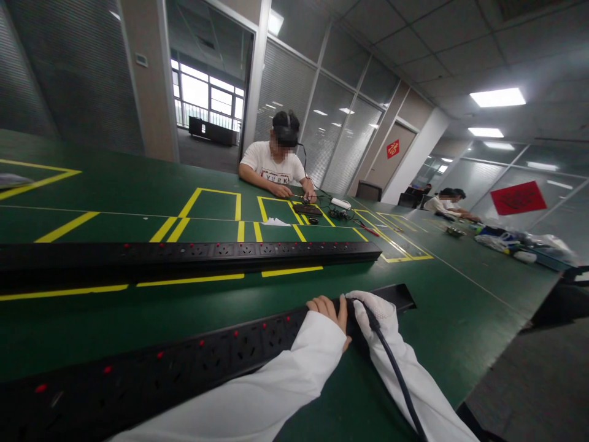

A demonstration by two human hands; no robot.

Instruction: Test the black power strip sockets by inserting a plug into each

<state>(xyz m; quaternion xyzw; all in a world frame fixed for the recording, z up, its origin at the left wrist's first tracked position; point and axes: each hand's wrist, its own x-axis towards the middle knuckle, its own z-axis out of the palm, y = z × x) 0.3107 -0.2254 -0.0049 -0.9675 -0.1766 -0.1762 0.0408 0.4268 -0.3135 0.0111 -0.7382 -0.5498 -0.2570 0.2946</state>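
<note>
A long black power strip [216, 351] with red-lit sockets runs from the lower left toward the table's middle. My bare left hand [329, 312] grips it near its right end, fingers over the top and thumb on the near side. Beside it, my right hand [375, 310], in a white glove, is closed around a black plug pressed at the strip; the plug's body is mostly hidden by my fingers. From that hand a thick black cable [396, 368] hangs down toward the bottom edge.
A second long power strip [239, 250] lies farther back on the green table [460, 301], which has yellow tape outlines. Across it, a person [276, 162] in a headset handles small parts near cables and a white box [340, 203]. Bags [529, 239] lie at the far right.
</note>
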